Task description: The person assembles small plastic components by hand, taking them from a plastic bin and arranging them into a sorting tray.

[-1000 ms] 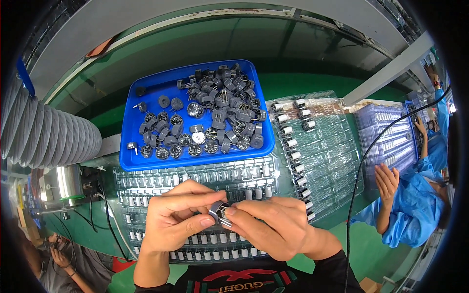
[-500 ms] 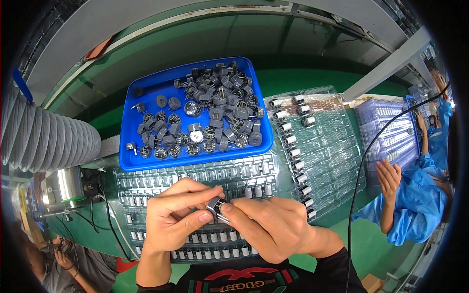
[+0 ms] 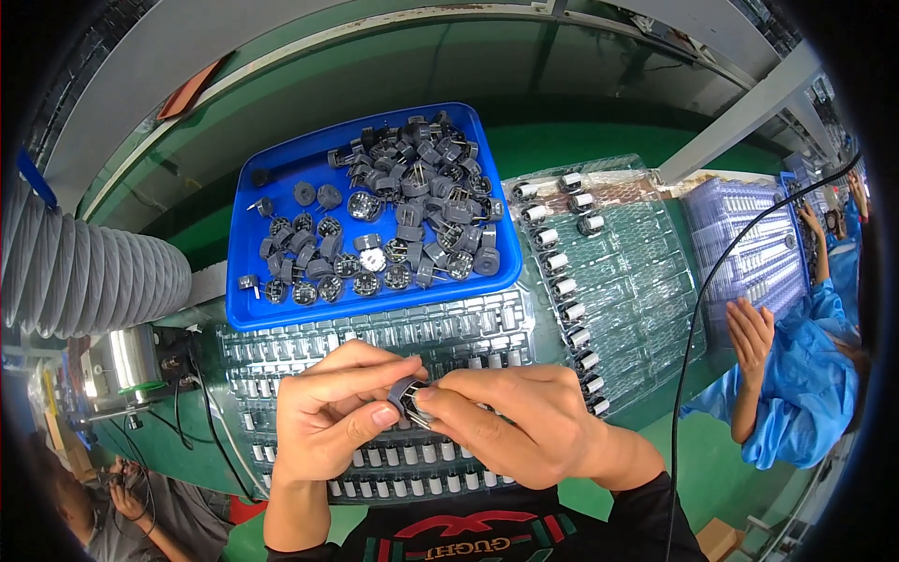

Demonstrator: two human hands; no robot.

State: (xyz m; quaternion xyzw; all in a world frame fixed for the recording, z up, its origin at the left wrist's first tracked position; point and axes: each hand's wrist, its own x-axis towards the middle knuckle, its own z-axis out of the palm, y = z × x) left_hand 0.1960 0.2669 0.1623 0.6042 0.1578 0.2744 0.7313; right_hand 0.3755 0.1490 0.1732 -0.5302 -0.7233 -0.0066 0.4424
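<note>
Low in the middle of the head view, the left hand and the right hand meet fingertip to fingertip, both pinched shut around one small round grey plastic part with thin metal pins. The part sits between the two thumbs and forefingers, mostly covered by them, so only its rim and a couple of pins show. Beneath the hands lies a clear moulded plastic tray with rows of small pockets, many filled with pale cylindrical pieces; the hands hide its centre. Above it, in the upper middle of the frame, a blue rectangular plastic bin holds a loose heap of the same grey parts. To the right, a second clear blister tray carries a column of white-capped cylinders along its left edge. A grey ribbed flexible duct fills the left side. At the far right, another person's hand with a blue sleeve rests near a stack of clear trays, and a black cable crosses in front.
</note>
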